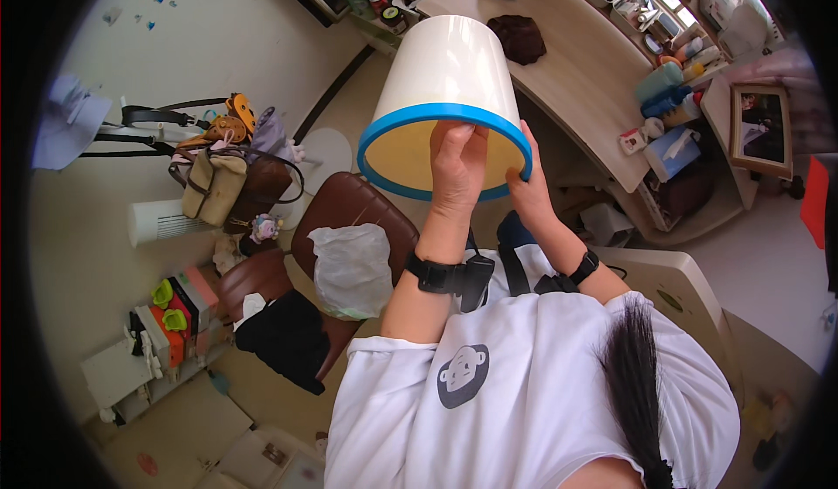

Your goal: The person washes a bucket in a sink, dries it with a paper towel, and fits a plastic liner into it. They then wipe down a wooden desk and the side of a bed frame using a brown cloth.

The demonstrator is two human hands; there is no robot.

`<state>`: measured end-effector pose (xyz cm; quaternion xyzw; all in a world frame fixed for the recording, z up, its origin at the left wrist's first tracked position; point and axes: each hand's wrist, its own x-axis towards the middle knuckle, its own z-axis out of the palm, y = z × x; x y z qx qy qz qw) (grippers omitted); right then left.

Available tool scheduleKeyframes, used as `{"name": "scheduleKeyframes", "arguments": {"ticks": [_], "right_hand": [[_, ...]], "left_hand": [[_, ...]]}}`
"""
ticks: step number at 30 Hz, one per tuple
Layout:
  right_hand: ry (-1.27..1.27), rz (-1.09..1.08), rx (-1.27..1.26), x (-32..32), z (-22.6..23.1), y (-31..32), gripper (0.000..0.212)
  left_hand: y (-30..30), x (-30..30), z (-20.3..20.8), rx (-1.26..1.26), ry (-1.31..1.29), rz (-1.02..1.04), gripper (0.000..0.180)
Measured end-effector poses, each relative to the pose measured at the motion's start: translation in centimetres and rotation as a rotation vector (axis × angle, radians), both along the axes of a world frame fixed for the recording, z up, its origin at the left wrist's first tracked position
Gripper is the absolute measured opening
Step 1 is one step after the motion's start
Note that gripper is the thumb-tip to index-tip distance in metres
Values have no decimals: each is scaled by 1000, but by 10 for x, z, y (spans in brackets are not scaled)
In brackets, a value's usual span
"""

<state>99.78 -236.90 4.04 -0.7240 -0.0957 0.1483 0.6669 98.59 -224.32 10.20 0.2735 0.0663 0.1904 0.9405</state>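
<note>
A cream-white plastic bin [449,61] with a blue rim is held up in front of me, tilted so its mouth faces down towards me. My left hand [458,161] reaches into the mouth with its fingers curled. The upper rim hides part of those fingers, so what they hold, if anything, does not show. At the right side of the rim, my right hand [532,192] grips the edge, its fingers along the outer wall.
A brown chair [371,205] bears a crumpled translucent plastic bag [353,271] and a black cloth [284,340]. Bags [227,175] hang at the left above a low shelf with folders [179,314]. A cluttered wooden desk [576,79] stands to the right, with a tissue box [672,153].
</note>
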Motion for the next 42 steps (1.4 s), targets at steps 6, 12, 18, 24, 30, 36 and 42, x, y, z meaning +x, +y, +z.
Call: {"name": "scheduleKeyframes", "arguments": {"ticks": [6, 12, 18, 24, 30, 36, 42], "right_hand": [[-15, 7, 94, 4, -25, 6, 77], [-86, -35, 64, -2, -17, 18, 81], [-168, 48, -77, 5, -9, 7, 89], [228, 260, 159, 21, 65, -16, 103], [-20, 156, 24, 20, 84, 26, 89], [40, -26, 240, 23, 80, 23, 60], [40, 16, 248, 26, 49, 15, 60]], "left_hand": [[-10, 0, 23, 251, 33, 84, 29], [-35, 3, 4, 688, 210, 198, 44], [-22, 7, 8, 771, 323, 412, 30], [-6, -26, -15, 1485, 284, 499, 21], [7, -50, -24, 1916, 163, 223, 43], [7, -46, -7, 1782, 155, 42, 38], [8, -29, -9, 1310, 362, -228, 29]]}}
